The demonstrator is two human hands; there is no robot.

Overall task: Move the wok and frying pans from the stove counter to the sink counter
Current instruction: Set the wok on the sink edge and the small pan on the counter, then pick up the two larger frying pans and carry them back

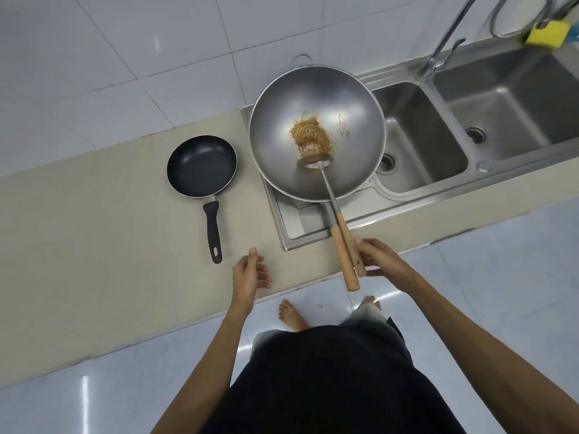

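Note:
A large steel wok [316, 133] rests on the drainboard of the steel sink [423, 142]. Its wooden handle [358, 261] points toward me. Inside the wok lie a bristly scrub brush [311, 136] and a spatula with a wooden handle [343, 245]. My right hand [377, 258] is closed around the wok's wooden handle at the counter's front edge. A small black frying pan [202, 166] sits on the beige counter to the left of the wok, its black handle toward me. My left hand [250, 274] hovers open over the counter edge, right of the pan's handle tip, touching nothing.
The double-basin sink has a tall faucet [445, 39] at the back right and a yellow sponge [546, 32] behind it. The beige counter [94, 230] stretches left. White wall tiles stand behind. My bare feet stand on the glossy floor below the counter.

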